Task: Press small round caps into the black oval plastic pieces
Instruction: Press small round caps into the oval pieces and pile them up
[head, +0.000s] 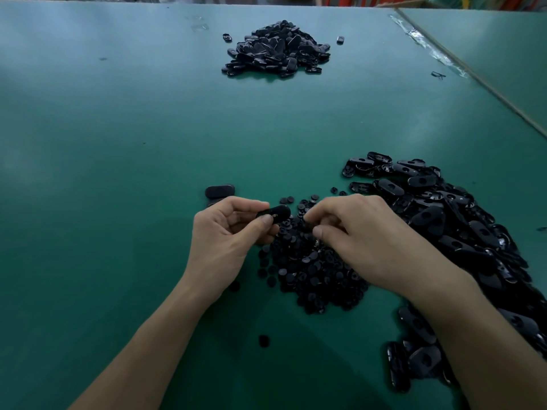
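left hand (228,232) is pinching a black oval plastic piece (273,213) between thumb and fingers, holding it over the far-left edge of the heap of small round black caps (310,267). right hand (364,232) is curling its fingertips down into that heap's far side; gripping a cap or not, can't tell. the heap is lying on the green table (118,143). a big pile of black oval pieces (444,220) is spreading right of the heap, partly under the right forearm. a lone oval piece (219,191) is lying just beyond the heap's left, a further pile of oval pieces (276,48) well beyond it, a stray cap (263,340) on its near side.
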A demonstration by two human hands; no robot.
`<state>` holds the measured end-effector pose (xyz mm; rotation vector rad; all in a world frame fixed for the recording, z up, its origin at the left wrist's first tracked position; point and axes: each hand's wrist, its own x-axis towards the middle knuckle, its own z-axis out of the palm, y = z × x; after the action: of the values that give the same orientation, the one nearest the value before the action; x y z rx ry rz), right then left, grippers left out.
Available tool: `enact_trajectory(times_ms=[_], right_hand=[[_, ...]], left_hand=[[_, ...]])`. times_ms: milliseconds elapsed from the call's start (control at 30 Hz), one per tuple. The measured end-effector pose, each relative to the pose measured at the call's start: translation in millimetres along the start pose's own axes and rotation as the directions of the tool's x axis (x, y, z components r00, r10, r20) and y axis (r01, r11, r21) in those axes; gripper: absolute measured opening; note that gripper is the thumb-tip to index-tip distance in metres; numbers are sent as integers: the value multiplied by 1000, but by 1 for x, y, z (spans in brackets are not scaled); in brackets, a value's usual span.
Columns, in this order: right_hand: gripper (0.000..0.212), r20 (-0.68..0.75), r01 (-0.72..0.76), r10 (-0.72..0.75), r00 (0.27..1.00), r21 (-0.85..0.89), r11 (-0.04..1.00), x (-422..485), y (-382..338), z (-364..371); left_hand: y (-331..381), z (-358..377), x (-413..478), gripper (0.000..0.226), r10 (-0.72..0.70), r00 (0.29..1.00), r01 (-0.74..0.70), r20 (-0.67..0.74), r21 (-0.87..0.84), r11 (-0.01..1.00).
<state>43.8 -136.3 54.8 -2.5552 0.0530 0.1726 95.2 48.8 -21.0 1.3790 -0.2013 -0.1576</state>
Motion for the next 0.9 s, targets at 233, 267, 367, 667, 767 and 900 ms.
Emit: enact_trajectory(times_ms=[233, 267, 367, 667, 767, 900], right_hand=[[11, -54, 30, -26, 998, 85, 996, -2, 0, 3], [10, -91, 48, -37, 995, 120, 992, -3, 0, 4], [11, -173, 107, -74, 982, 188, 976, -2, -5, 7], [16, -206, 110, -70, 976, 189, 976, 0, -10, 17], [22, -198, 89, -64, 978, 117, 989, 1, -11, 18], [19, -170, 76, -54, 984, 130, 989, 0, -13, 21]], left_hand=[[0, -1, 0, 14, -3, 1000, 3, 8, 25, 1000], [0, -1, 0, 15, -2, 1000, 2, 12, 33, 999], [-1, -1, -1, 16, 5, 1000, -6, 24, 56, 998], [2, -1, -1, 15, 2, 999, -4, 32, 54, 999], [1, 0, -1, 16, -4, 1000, 2, 31, 53, 999], [2, 0, -1, 16, -1, 999, -1, 34, 50, 999]])
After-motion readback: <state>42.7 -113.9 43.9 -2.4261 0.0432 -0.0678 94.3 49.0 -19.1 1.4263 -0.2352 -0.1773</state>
